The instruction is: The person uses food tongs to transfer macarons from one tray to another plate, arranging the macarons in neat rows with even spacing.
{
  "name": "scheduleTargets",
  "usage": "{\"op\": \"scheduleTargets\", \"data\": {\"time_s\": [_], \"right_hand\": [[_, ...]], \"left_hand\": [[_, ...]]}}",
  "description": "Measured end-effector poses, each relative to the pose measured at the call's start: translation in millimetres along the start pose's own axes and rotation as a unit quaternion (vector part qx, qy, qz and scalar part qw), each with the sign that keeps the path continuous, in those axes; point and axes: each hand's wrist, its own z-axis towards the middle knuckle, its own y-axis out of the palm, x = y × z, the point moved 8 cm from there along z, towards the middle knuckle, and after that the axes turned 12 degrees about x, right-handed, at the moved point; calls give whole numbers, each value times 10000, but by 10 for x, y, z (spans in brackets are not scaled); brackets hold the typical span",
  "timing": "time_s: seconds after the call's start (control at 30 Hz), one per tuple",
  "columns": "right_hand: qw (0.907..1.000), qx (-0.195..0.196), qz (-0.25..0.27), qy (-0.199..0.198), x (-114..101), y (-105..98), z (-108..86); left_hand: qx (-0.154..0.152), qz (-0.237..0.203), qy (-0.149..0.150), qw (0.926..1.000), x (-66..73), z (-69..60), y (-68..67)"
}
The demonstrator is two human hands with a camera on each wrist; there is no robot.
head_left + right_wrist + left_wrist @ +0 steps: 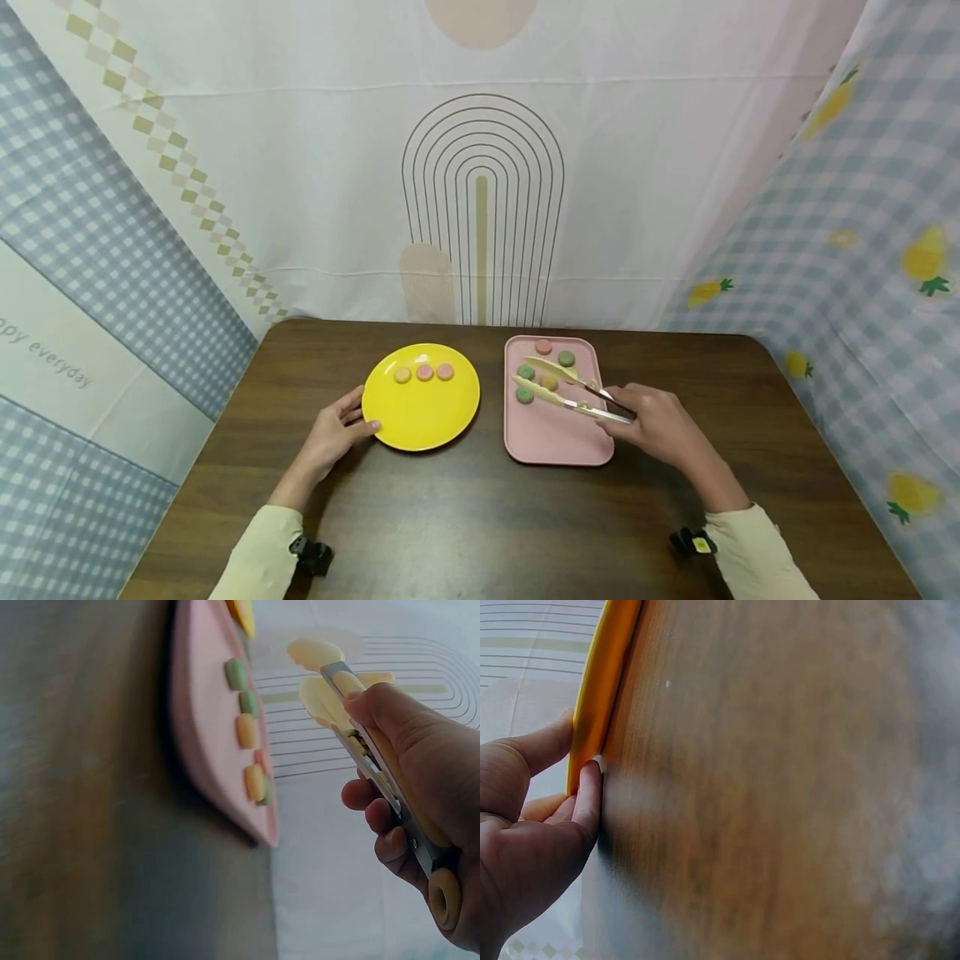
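My left hand (335, 432) pinches the near-left rim of a round yellow plate (420, 421), thumb on its upper side. On that plate, a yellow macaron (402, 375) and two pink macarons (424, 372) sit in a row toward the back. With my right hand (660, 423) I grip a pair of tongs (390, 772) with cream-coloured tips. The tips are spread apart over a pink tray (558, 437), with nothing held between them that I can see. Several green, yellow and pink macarons lie in the tray's far half, partly covered by the tongs in the head view.
Plate and tray stand side by side on a dark wooden table (450, 517), with a gap between them. A patterned white cloth (315, 167) hangs behind the table's far edge. Checked cloths hang at both sides. Each wrist wears a small black camera (311, 555).
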Motion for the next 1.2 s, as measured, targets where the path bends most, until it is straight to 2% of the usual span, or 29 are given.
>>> {"op": "scheduleTargets", "data": {"time_s": [0.3, 0.77, 1.07, 1.2], "right_hand": [[9999, -103, 20, -8, 74, 120, -241], [9985, -461, 72, 287, 127, 253, -326], [9991, -363, 84, 214, 119, 255, -332], [9998, -146, 138, 93, 94, 221, -307]], "left_hand": [[-27, 150, 125, 9998, 5, 6, 12], [-8, 164, 74, 9998, -10, 3, -8], [-2, 124, 89, 9999, -9, -1, -2], [11, 103, 62, 9999, -18, 0, 6]]}}
